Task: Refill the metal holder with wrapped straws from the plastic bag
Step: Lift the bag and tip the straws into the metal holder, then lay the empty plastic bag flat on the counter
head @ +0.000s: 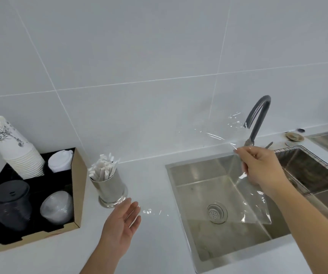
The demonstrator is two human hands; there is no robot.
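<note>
The clear plastic bag (246,194), apparently emptied, is pinched in the right hand (262,167) over the sink (190,196), well right of the upright metal holder (110,189) of wrapped straws (103,168), beside which the left hand (122,224) is held nearer, wide open and holding nothing.

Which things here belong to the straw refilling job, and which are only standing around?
Belonging to the job:
metal holder
wrapped straws, standing in the holder
plastic bag, clear, held by the right hand
left hand, open near the holder

Only standing around:
paper cups
lids in the cardboard tray
sink
faucet
</note>
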